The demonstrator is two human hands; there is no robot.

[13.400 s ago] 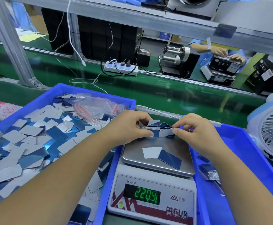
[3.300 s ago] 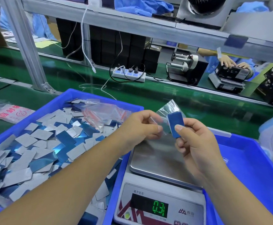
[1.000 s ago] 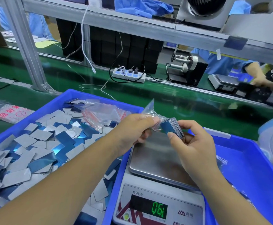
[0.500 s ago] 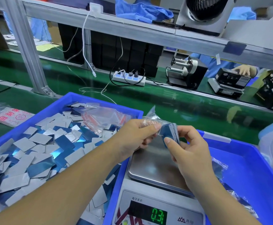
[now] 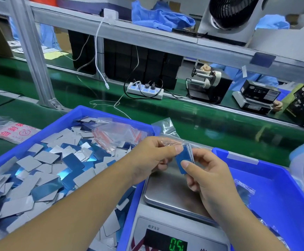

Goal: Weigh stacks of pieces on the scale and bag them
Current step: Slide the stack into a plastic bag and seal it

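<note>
Both hands pinch things: right hand [image 5: 204, 175] a thin blue-faced stack [image 5: 183, 161], left hand [image 5: 154, 156] a crinkled clear bag [image 5: 167, 130].

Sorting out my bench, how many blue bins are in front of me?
2. One blue bin sits left of the scale, full of loose pieces; the other blue bin sits right of it. More may lie outside the view.

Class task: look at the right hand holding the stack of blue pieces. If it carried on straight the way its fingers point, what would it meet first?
Probably the clear bag held by the left hand. The right hand points up-left, pinching the stack at the bag's mouth; depth is uncertain.
</note>
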